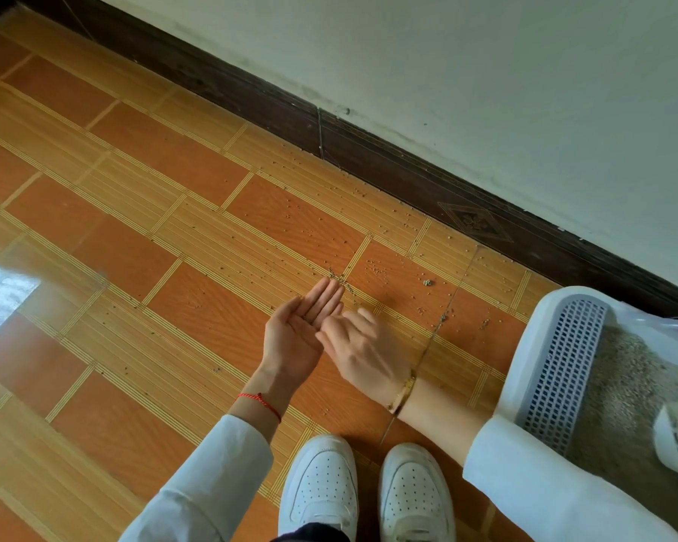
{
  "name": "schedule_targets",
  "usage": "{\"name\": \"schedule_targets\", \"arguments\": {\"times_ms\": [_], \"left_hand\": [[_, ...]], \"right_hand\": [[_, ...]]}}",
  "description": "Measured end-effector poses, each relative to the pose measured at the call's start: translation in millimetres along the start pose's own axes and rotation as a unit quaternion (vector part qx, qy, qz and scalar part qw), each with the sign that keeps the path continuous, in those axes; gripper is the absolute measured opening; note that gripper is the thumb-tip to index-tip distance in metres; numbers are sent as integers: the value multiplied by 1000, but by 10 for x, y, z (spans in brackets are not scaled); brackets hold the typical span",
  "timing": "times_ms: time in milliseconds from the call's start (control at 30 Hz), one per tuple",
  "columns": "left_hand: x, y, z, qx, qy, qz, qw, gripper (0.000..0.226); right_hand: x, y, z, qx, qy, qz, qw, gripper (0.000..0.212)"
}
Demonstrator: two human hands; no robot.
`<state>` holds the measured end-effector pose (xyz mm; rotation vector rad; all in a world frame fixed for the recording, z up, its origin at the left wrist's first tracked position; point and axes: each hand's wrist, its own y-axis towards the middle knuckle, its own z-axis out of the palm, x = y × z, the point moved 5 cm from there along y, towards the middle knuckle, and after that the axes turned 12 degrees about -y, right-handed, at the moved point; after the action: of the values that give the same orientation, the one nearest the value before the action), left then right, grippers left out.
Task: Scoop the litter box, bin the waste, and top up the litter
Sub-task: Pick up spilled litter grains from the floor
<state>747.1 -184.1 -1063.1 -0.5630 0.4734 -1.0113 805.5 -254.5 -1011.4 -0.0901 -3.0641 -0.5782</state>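
white litter box [525,369], grey litter [619,385] inside

An orange tiled floor [196,158] carries yellow striped bands between brick-like panels, dotted with tan litter grains [376,267]. A dark brown skirting board [368,150] bears a diamond motif below a pale greenish-white wall [486,72]. The white litter box [525,354] has a lavender grid step, two white perforated sneakers [323,490], a red string bracelet [260,400], a gold bangle [404,391]
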Motion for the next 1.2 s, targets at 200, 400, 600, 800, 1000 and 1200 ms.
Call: {"name": "schedule_targets", "arguments": {"times_ms": [200, 400, 600, 800, 1000, 1200], "left_hand": [[-133, 14, -45, -2, -36, 14, 999, 48], [-397, -27, -157, -18, -62, 56, 996, 47], [-464, -40, -145, -26, -54, 61, 996, 47], [-480, -18, -115, -24, -52, 62, 996, 48], [-348, 102, -92, -42, -25, 48, 998, 47], [-54, 203, 68, -31, -28, -3, 999, 47]], "right_hand": [[-523, 272, 195, 43, 47, 160, 985, 22], [-866, 355, 649, 208, -81, 130, 966, 41], [-591, 618, 978, 172, -198, 16, 965, 32], [-522, 650, 987, 178, -213, -16, 960, 31], [-251, 607, 579, 59, -15, 53, 997, 22], [-474, 414, 216, 36, 21, 120, 992, 22]]}}
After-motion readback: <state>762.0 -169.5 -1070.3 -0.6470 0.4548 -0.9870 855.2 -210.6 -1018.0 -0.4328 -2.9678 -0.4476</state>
